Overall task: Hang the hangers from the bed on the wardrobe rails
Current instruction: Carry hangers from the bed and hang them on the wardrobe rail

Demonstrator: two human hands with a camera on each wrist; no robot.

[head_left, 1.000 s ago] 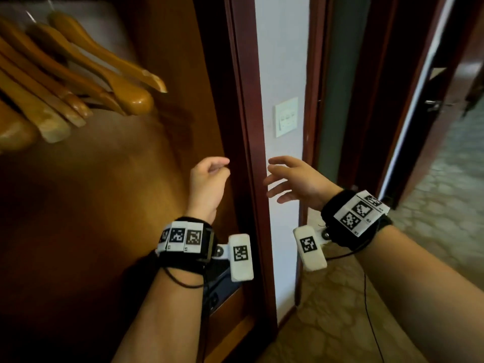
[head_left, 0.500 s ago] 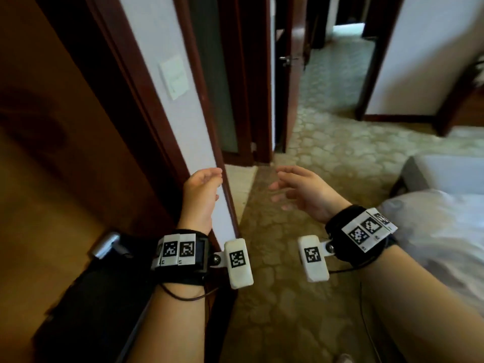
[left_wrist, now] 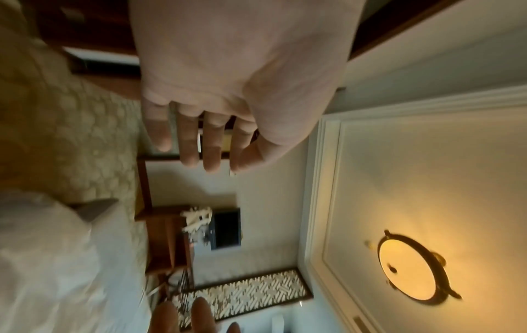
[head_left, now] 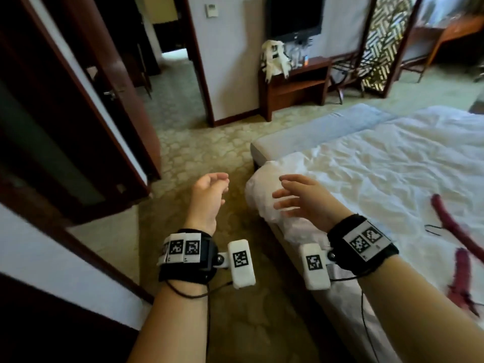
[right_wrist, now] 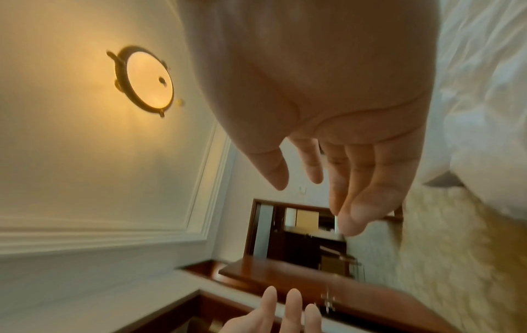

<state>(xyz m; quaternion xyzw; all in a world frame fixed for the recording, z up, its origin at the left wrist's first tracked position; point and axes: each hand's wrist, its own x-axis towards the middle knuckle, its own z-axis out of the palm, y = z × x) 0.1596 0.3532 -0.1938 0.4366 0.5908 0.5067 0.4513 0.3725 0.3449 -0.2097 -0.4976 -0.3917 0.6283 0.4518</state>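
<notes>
Two dark red hangers lie on the white bed [head_left: 379,163] at the right edge of the head view: one long hanger [head_left: 455,226] and a second hanger [head_left: 462,276] nearer to me. My left hand [head_left: 209,195] hovers over the carpet with loosely curled fingers and holds nothing. My right hand [head_left: 301,197] hovers over the bed's near corner, fingers spread, empty, well left of the hangers. The wrist views show both palms, left hand [left_wrist: 216,126] and right hand [right_wrist: 328,162], bare. The wardrobe rails are out of view.
A dark wooden door frame [head_left: 86,121] and wall [head_left: 52,263] stand at the left. Patterned carpet [head_left: 199,153] runs between them and the bed. A wooden TV stand [head_left: 296,85], a wall TV [head_left: 293,17] and a lattice screen [head_left: 385,43] stand at the far side.
My view has swung right, from the wardrobe with its hung wooden hangers, past the doorway, to the bed. Both hands stayed empty and came over the bed's corner.
</notes>
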